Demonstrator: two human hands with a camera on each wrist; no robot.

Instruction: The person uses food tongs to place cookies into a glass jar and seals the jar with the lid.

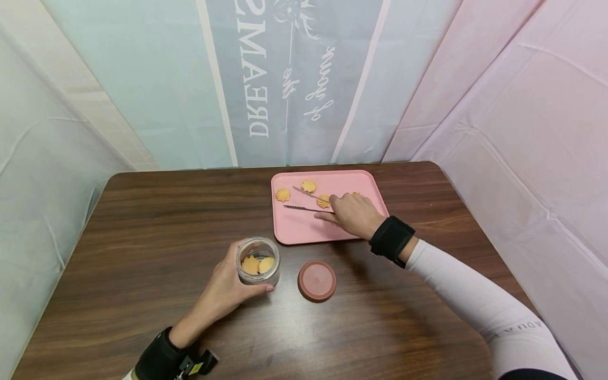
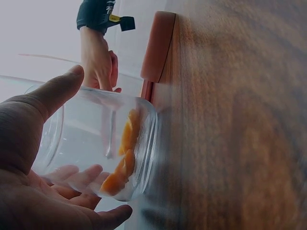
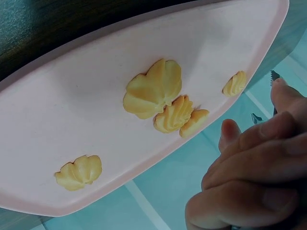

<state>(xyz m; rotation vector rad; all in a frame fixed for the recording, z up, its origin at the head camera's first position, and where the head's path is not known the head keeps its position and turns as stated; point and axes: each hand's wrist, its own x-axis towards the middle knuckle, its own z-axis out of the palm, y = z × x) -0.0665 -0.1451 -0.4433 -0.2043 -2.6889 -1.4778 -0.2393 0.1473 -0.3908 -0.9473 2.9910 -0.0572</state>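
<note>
A round reddish-brown plastic lid (image 1: 316, 281) is lying flat on the dark wood-grain table (image 1: 142, 221), near the front edge of the tray. Pale blue, grey and pink fabric sheets (image 1: 499, 105) are hanging behind and beside the table, one carrying mirrored white lettering (image 1: 256, 79).

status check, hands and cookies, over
Left hand grips jar. Right hand holds tongs, open around cookie on tray. Lid off.

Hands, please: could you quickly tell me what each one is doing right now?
Left hand: grips the jar, fingers and thumb curled round it.
Right hand: holds the tongs over the tray.
</note>
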